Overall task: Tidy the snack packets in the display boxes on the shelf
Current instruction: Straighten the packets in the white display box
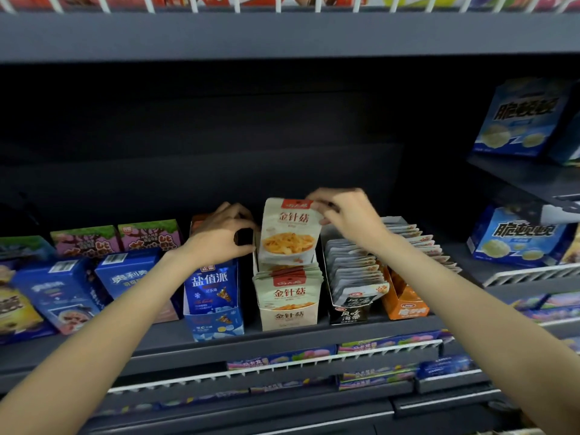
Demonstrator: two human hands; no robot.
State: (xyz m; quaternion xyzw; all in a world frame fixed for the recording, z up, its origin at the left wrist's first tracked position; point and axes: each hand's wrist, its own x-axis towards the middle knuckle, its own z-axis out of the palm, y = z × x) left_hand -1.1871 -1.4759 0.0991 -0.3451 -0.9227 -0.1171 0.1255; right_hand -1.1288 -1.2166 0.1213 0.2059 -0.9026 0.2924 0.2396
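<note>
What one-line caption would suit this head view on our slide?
Right hand lifts a beige snack packet above its display box while the left hand grips the box's back corner.

Dark grey metal shelf unit (219, 36), fills the frame. Upper shelf edge runs across the top of the frame, lit from the front; white wire dividers (150, 3) stand along it at the very top. Back panel (219, 146), centre, dark and in deep shadow. Middle shelf board (282, 339) crosses the lower half. White wire front rail (276, 365), lower centre. Shorter side shelf (527, 180), right edge, set higher.
</note>
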